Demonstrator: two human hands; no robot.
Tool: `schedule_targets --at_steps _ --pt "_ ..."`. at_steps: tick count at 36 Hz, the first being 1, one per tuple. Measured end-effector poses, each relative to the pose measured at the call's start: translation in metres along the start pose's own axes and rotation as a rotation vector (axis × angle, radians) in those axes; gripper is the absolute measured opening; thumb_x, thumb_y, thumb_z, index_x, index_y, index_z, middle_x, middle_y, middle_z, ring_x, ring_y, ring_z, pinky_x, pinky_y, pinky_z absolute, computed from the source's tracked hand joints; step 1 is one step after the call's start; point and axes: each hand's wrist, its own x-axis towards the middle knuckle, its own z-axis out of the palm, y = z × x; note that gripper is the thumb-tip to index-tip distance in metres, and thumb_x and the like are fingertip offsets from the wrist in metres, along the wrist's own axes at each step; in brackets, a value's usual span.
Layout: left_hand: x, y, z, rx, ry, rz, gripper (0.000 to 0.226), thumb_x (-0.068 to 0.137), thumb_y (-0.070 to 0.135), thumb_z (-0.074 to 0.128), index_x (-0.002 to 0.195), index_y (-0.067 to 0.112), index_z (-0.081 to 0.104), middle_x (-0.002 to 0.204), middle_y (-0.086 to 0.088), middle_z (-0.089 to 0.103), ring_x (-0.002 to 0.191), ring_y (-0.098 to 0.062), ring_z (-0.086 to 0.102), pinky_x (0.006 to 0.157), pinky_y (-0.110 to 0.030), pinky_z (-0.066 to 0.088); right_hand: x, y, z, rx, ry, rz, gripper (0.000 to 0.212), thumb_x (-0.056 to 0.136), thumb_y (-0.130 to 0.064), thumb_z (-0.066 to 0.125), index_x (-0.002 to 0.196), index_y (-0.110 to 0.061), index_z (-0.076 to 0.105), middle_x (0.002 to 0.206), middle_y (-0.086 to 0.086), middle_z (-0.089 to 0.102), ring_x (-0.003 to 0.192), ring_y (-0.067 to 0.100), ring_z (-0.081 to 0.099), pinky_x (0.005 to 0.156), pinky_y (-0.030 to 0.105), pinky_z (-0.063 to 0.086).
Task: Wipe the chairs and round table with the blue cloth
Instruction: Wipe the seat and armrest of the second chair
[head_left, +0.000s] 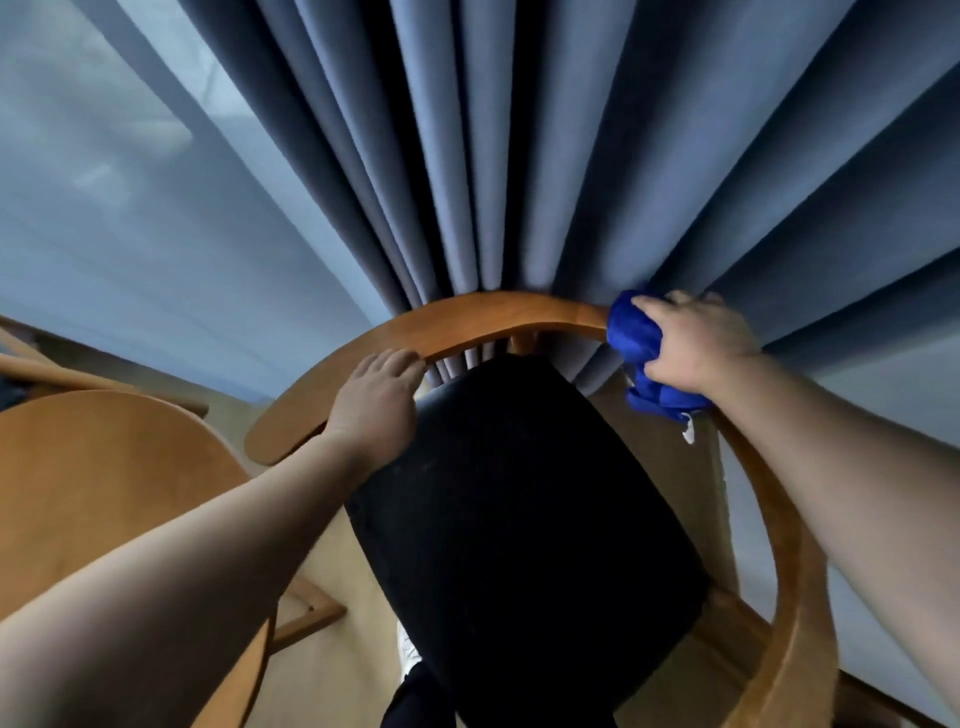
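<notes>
Near left: table (104, 493), round, wood, well apart from both hands. Can't tell if it has been wiped.

Centre: chair with black seat (519, 519), wrapped by a curved wood rail (493, 314) that runs from the near right round to the far side and back left.

Left hand (376, 397) rests on the rail's left stretch, fingers laid over the top. The thumb is hidden, so I can't tell whether it wraps the rail or only presses.

Right hand (696, 343) is on the rail's far-right bend, fingers curled tight round the bunched cloth (636, 338). The cloth is pressed on the rail, with a loose tail and white tag (688, 431) hanging below the hand.

Far: curtain (519, 156), its folds touching the rail's back edge and falling behind it, right against the cloth. A second chair (52, 374) is at the far left edge.

Step is probably wiping the rail.

Risks:
- The cloth sits against the folds, so a sweep left could catch the curtain and drag or bunch it.
- The hanging tail could snag on the rail or its post.
- If the left hand only presses, a hard wipe could shift the chair toward the curtain.
- A bunched cloth gives a small contact patch, so the rail's back edge is likely missed.
</notes>
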Motion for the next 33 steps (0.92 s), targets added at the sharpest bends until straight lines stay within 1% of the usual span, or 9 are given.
schedule_targets --at_steps 4,10,12,15,19,23,28,31,33 --pt "0.048 0.054 0.008 -0.031 -0.078 0.127 0.069 0.082 0.012 0.051 0.148 0.017 0.029 0.156 -0.004 0.024 0.143 -0.024 0.018 0.116 -0.038 0.010 0.002 -0.001 0.003 0.014 0.041 -0.001 0.084 0.066 -0.041 0.068 0.142 -0.037 0.032 0.126 0.003 0.051 0.105 0.035 0.049 0.080 0.038 0.045" --pt "0.096 0.108 0.023 -0.033 -0.179 0.160 0.085 0.082 0.011 0.051 0.153 0.019 0.005 0.161 0.001 0.000 0.147 -0.023 0.001 0.118 -0.048 0.006 0.004 0.004 0.010 0.021 0.090 -0.040 0.078 0.065 -0.035 0.069 0.137 -0.032 0.039 0.121 0.006 0.055 0.101 0.035 0.051 0.080 0.039 0.045" --pt "0.101 0.114 0.024 -0.008 -0.223 0.142 0.087 0.081 0.010 0.052 0.153 0.019 0.004 0.161 0.002 -0.004 0.147 -0.024 -0.002 0.117 -0.052 0.005 0.004 0.005 0.011 0.040 0.095 -0.039 0.078 0.065 -0.033 0.070 0.137 -0.031 0.040 0.121 0.007 0.055 0.102 0.036 0.051 0.080 0.040 0.046" --pt "0.101 0.118 0.027 0.071 -0.255 0.136 0.083 0.082 0.014 0.053 0.153 0.018 0.010 0.161 0.001 -0.009 0.147 -0.025 -0.005 0.117 -0.053 0.002 0.003 0.006 0.010 0.054 0.087 -0.048 0.078 0.066 -0.032 0.069 0.137 -0.031 0.039 0.119 0.008 0.054 0.103 0.036 0.050 0.079 0.041 0.045" --pt "0.106 0.120 0.018 -0.002 -0.270 0.110 0.084 0.085 0.016 0.052 0.152 0.018 0.002 0.161 0.001 0.000 0.147 -0.023 0.002 0.118 -0.050 0.007 0.000 0.009 0.008 0.076 0.073 -0.046 0.079 0.069 -0.032 0.067 0.141 -0.032 0.035 0.121 0.007 0.053 0.103 0.036 0.051 0.079 0.040 0.046" --pt "0.111 0.118 0.008 0.005 -0.342 0.111 0.085 0.084 0.006 0.050 0.153 0.017 0.000 0.161 0.002 -0.001 0.147 -0.020 0.003 0.119 -0.045 0.009 -0.006 0.016 0.007 0.126 0.070 -0.011 0.078 0.069 -0.034 0.066 0.141 -0.033 0.035 0.122 0.005 0.054 0.103 0.035 0.052 0.079 0.039 0.046" --pt "0.108 0.123 0.009 0.017 -0.303 0.055 0.087 0.085 0.011 0.049 0.152 0.014 -0.006 0.159 -0.011 0.010 0.147 -0.022 0.005 0.118 -0.043 0.008 -0.014 0.028 0.008 0.178 0.072 0.017 0.082 0.069 -0.037 0.067 0.143 -0.035 0.032 0.119 0.003 0.055 0.104 0.032 0.052 0.081 0.038 0.045" --pt "0.108 0.121 0.010 0.008 -0.309 0.027 0.087 0.086 0.011 0.050 0.152 0.016 -0.007 0.159 -0.009 0.011 0.147 -0.024 0.005 0.117 -0.041 0.007 -0.020 0.035 0.011 0.200 0.086 0.033 0.083 0.069 -0.037 0.067 0.144 -0.034 0.031 0.122 0.004 0.054 0.106 0.032 0.052 0.083 0.038 0.045" --pt "0.110 0.120 0.011 0.001 -0.312 0.038 0.088 0.084 0.009 0.050 0.152 0.017 -0.007 0.158 -0.010 0.018 0.147 -0.022 0.005 0.117 -0.041 0.007 -0.024 0.039 0.014 0.216 0.086 0.046 0.085 0.069 -0.038 0.066 0.145 -0.035 0.029 0.127 0.004 0.052 0.109 0.032 0.051 0.085 0.038 0.045"
